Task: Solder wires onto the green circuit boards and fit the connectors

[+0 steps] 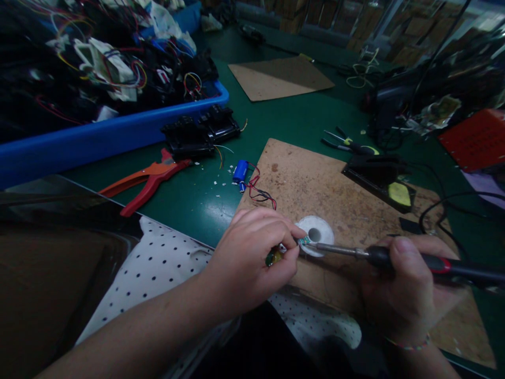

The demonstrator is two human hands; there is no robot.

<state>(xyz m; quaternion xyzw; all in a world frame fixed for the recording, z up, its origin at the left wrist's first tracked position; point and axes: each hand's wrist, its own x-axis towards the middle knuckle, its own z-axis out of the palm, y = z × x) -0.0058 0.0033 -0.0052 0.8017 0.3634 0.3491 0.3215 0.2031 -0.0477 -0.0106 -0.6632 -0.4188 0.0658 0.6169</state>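
My left hand [258, 252] is closed, pinching a small green circuit board [304, 240] at its fingertips. Something yellow and green [275, 256] shows within its curled fingers. A soldering iron [379, 256] is gripped in my right hand [412, 279], its metal tip pointing left and meeting the board's edge. Beneath the board lies a white spool [324, 230] with a round centre hole, resting on a stained brown board [303, 173]. Just left of that brown board, a blue cylindrical part [240, 171] with red and black wires sits on the green table.
A blue bin [150, 122] of wired parts fills the upper left. Black modules [189, 138] and red-orange cutters [152, 179] lie before it. Pliers [349, 145], a black holder with yellow sponge [400, 193] and a red box [475, 139] are right. Another flat board [280, 79] lies behind.
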